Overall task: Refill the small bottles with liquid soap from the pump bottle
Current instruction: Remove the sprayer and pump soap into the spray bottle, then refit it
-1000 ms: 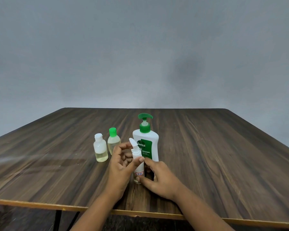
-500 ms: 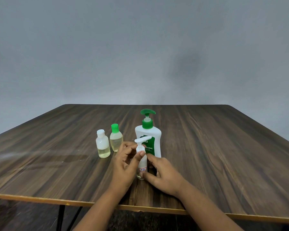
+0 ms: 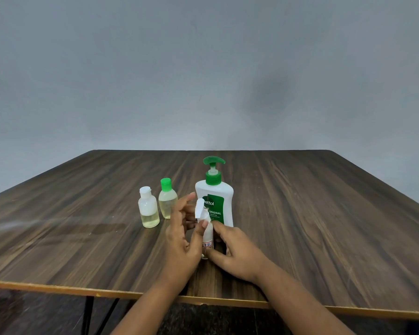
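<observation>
Dark wood-grain laminate forms the tabletop (image 3: 324,226), with a pale edge band along the near side. We locate the task items near its centre.

1. Small clear bottle (image 3: 208,234): it stands upright close to the near edge, directly in front of the pump bottle (image 3: 225,194). Its base is at the tabletop surface. A small label with red marks is visible on its lower body.
2. Right hand (image 3: 236,253): the fingers (image 3: 219,227) curl round the small clear bottle from the right, and the thumb lies low against its base. The grip is closed on the bottle body.
3. Left hand (image 3: 180,243): the thumb presses on the neck just under the white dispenser top (image 3: 199,210), and the middle fingers curl in behind it, pinching the top. The index finger points upward, free of the top. The top tilts to the left.
4. Pump bottle: white body, green label, green pump head. It stands upright and no hand touches it.
5. White-capped bottle (image 3: 148,211) and green-capped bottle (image 3: 167,204): these stand side by side to the left of the hands, both upright and closed. Each holds pale yellow liquid, and the white-capped bottle is under half full.

A plain grey wall (image 3: 203,68) rises behind the tabletop
</observation>
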The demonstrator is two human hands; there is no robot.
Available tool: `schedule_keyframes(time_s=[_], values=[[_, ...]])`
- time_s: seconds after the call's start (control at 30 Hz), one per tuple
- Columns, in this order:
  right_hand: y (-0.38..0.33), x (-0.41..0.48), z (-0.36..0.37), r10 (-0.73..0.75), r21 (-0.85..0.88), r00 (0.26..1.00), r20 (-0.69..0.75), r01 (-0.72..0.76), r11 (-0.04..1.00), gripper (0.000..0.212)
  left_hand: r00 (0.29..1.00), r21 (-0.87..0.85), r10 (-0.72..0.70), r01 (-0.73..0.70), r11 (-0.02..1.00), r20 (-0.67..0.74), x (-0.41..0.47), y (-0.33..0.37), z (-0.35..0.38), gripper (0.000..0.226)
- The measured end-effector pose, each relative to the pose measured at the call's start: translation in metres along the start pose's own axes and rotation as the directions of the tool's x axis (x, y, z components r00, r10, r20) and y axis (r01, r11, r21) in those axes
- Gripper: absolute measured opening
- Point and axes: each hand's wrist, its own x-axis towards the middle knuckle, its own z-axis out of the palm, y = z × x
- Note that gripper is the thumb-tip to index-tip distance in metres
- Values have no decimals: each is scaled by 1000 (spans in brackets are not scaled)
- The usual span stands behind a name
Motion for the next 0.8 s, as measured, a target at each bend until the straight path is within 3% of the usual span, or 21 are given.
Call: schedule_keyframes(time_s=[0.2,0.4,0.57,0.67,0.8], values=[[0,0,0,2,5,1000,1,-2,1000,24,1000,3,-23,23,1000,-5,0,-3,1,39],[1,-1,0,14,-20,1000,26,-14,1000,40,996,24,-76,77,997,-51,1,-6,-1,24],[0,-1,0,14,-40,1000,16,-13,999,43,981,-72,-177,172,982,-73,3,-8,0,26],[-1,-1,-1,21,-34,1000,13,-21,999,41,973,-105,-231,231,967,6,3,-6,-3,34],[-1,-1,-1,34,-55,999,32,-32,998,43,951,-27,-249,259,966,185,5,2,-14,26]])
